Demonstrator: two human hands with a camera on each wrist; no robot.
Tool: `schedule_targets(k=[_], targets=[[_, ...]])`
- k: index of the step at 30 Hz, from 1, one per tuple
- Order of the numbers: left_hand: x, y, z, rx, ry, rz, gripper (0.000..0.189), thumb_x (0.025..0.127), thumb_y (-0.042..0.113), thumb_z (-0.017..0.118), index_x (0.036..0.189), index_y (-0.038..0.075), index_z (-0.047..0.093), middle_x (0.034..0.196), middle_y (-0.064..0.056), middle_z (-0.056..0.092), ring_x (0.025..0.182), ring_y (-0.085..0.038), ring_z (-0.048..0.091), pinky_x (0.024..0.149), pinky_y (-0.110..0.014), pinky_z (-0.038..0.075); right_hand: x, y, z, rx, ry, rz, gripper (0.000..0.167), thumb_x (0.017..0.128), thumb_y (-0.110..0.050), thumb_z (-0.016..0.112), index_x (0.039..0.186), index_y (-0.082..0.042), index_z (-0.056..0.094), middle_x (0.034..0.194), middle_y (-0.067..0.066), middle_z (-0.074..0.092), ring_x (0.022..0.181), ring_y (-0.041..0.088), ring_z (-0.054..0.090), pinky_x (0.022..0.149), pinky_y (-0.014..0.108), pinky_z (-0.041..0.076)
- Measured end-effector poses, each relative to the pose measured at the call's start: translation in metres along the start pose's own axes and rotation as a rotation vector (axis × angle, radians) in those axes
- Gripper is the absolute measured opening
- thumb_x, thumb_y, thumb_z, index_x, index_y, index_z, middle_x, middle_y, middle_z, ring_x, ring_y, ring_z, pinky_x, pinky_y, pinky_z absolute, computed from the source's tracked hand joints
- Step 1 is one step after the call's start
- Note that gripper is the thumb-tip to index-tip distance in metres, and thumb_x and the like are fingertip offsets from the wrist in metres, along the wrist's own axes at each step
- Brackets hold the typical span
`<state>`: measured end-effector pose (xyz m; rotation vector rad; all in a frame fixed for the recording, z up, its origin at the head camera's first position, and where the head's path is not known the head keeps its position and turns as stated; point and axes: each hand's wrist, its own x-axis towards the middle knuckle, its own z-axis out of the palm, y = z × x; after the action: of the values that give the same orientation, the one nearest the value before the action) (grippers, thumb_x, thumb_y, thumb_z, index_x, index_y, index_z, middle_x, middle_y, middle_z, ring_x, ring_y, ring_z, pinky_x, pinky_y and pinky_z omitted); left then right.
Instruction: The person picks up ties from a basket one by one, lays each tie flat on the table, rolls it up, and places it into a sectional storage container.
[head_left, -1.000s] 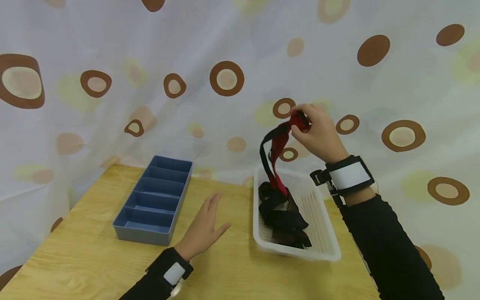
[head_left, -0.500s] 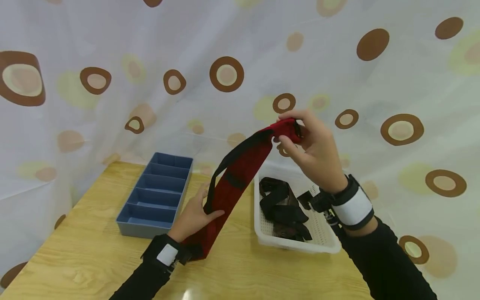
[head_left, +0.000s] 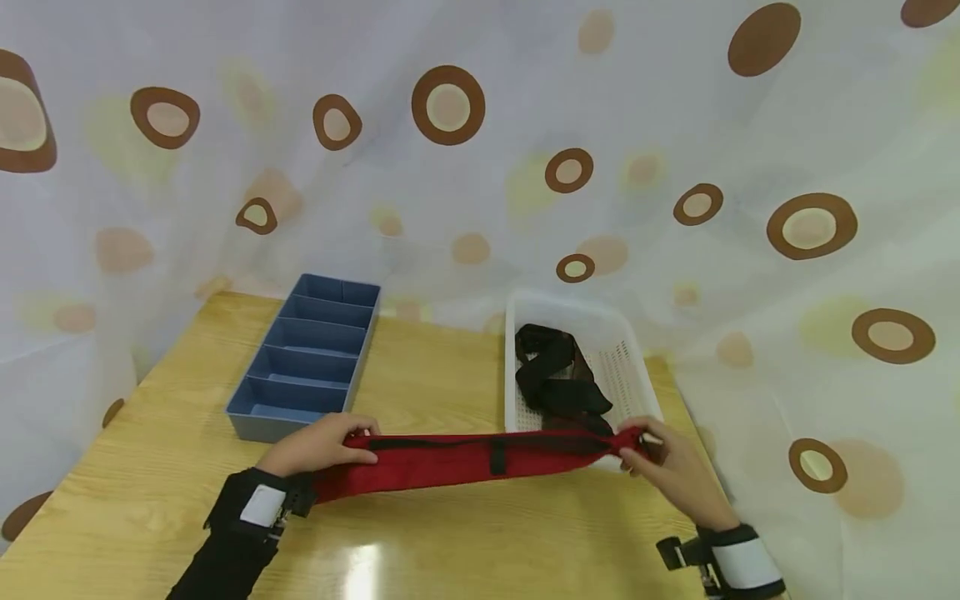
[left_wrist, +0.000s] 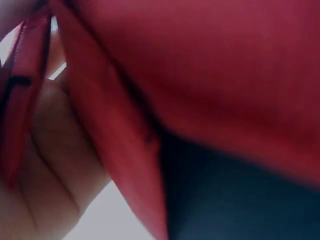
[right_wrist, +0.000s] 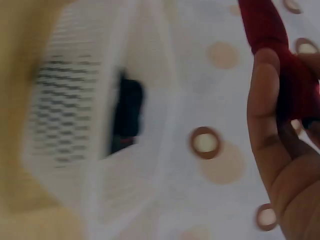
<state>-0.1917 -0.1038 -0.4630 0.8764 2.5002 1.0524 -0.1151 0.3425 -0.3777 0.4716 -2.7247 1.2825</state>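
A red necktie (head_left: 442,462) is stretched nearly level between my two hands, low over the table. Its back faces up, showing a thin black strip along it and a short black cross band. My left hand (head_left: 318,446) pinches the wide end, thumb on top. Red cloth with a dark lining fills much of the left wrist view, draped past the palm. With thumb and fingers, my right hand (head_left: 678,475) grips the gathered knot end; the right wrist view shows this red knot (right_wrist: 300,90) in the fingers. Behind the tie, dark cloth (head_left: 558,375) lies crumpled in a white basket (head_left: 626,333).
A blue-grey divided tray (head_left: 300,340) stands at the left on the wooden table (head_left: 442,375), its near end just behind my left hand. A patterned curtain (head_left: 480,217) hangs along the back and right side.
The necktie came up out of the basket in my right hand. My left hand took its wide end. Both hands then lowered and spread apart, pulling it straight.
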Motion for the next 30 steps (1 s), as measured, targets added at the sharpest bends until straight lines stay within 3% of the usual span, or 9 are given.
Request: schedule_targets(k=[4, 8, 10, 12, 15, 18, 24, 27, 30], targets=[[0.002, -0.011, 0.012, 0.154, 0.042, -0.071, 0.011, 0.084, 0.018, 0.069, 0.092, 0.013, 0.064, 0.083, 0.002, 0.061, 0.074, -0.011, 0.051, 0.067, -0.026, 0.044, -0.026, 0.066, 0.038, -0.007, -0.189, 0.224, 0.03, 0.088, -0.008, 0.063, 0.112, 0.008, 0.054, 0.094, 0.017, 0.062, 0.071, 0.01, 0.064, 0.062, 0.026, 0.053], [0.0, -0.018, 0.029, 0.294, 0.136, -0.129, 0.01, 0.081, 0.003, 0.069, 0.087, 0.011, 0.067, 0.085, -0.002, 0.064, 0.08, -0.016, 0.06, 0.073, -0.032, 0.05, -0.032, 0.087, 0.069, -0.364, -0.255, 0.313, 0.023, 0.082, -0.006, 0.069, 0.103, 0.0, 0.061, 0.093, 0.01, 0.064, 0.071, 0.01, 0.057, 0.062, 0.026, 0.048], [-0.002, -0.021, 0.033, 0.34, 0.193, -0.127, 0.012, 0.078, 0.001, 0.071, 0.082, 0.011, 0.066, 0.082, -0.001, 0.061, 0.08, -0.017, 0.06, 0.072, -0.032, 0.05, -0.028, 0.078, 0.08, -0.546, -0.222, 0.287, 0.021, 0.08, -0.008, 0.071, 0.099, -0.005, 0.063, 0.092, 0.008, 0.065, 0.072, 0.014, 0.058, 0.063, 0.031, 0.049], [-0.005, -0.022, 0.035, 0.367, 0.226, -0.126, 0.015, 0.076, 0.003, 0.074, 0.078, 0.013, 0.063, 0.079, -0.001, 0.055, 0.076, -0.017, 0.058, 0.069, -0.032, 0.049, -0.02, 0.062, 0.087, -0.644, -0.18, 0.241, 0.022, 0.08, -0.012, 0.072, 0.101, -0.007, 0.064, 0.093, 0.008, 0.066, 0.075, 0.018, 0.06, 0.066, 0.036, 0.051], [-0.007, -0.023, 0.036, 0.384, 0.215, -0.117, 0.022, 0.071, 0.009, 0.08, 0.075, 0.014, 0.058, 0.077, 0.0, 0.05, 0.072, -0.015, 0.052, 0.065, -0.03, 0.044, -0.002, 0.035, 0.103, -0.6, -0.162, 0.139, 0.023, 0.083, -0.015, 0.069, 0.104, -0.008, 0.065, 0.099, 0.008, 0.068, 0.085, 0.023, 0.065, 0.073, 0.038, 0.053], [-0.008, -0.025, 0.04, 0.401, 0.2, -0.11, 0.028, 0.067, 0.006, 0.082, 0.071, 0.013, 0.055, 0.076, 0.001, 0.045, 0.07, -0.013, 0.043, 0.063, -0.028, 0.039, 0.019, 0.013, 0.131, -0.468, -0.22, 0.039, 0.021, 0.086, -0.012, 0.065, 0.106, -0.007, 0.065, 0.1, 0.006, 0.068, 0.088, 0.021, 0.065, 0.074, 0.035, 0.052], [-0.01, -0.029, 0.045, 0.406, 0.32, 0.007, 0.035, 0.066, -0.015, 0.064, 0.062, 0.013, 0.044, 0.066, 0.004, 0.035, 0.062, -0.01, 0.035, 0.057, -0.023, 0.03, 0.054, -0.01, 0.199, -0.401, -0.306, -0.207, 0.02, 0.086, -0.018, 0.067, 0.105, -0.011, 0.066, 0.102, 0.003, 0.065, 0.088, 0.017, 0.061, 0.073, 0.025, 0.051], [-0.013, -0.03, 0.047, 0.388, 0.372, 0.065, 0.035, 0.064, -0.02, 0.051, 0.06, 0.013, 0.04, 0.061, 0.005, 0.03, 0.058, -0.009, 0.032, 0.053, -0.022, 0.027, 0.064, -0.009, 0.217, -0.438, -0.328, -0.25, 0.019, 0.084, -0.021, 0.07, 0.102, -0.012, 0.066, 0.098, 0.003, 0.063, 0.084, 0.015, 0.059, 0.07, 0.023, 0.049], [-0.018, -0.032, 0.047, 0.395, 0.335, 0.052, 0.035, 0.064, -0.02, 0.049, 0.058, 0.013, 0.038, 0.058, 0.006, 0.029, 0.055, -0.009, 0.031, 0.052, -0.022, 0.026, 0.065, 0.0, 0.218, -0.426, -0.344, -0.189, 0.016, 0.086, -0.02, 0.067, 0.1, -0.012, 0.067, 0.096, 0.002, 0.063, 0.082, 0.015, 0.06, 0.07, 0.023, 0.049]])
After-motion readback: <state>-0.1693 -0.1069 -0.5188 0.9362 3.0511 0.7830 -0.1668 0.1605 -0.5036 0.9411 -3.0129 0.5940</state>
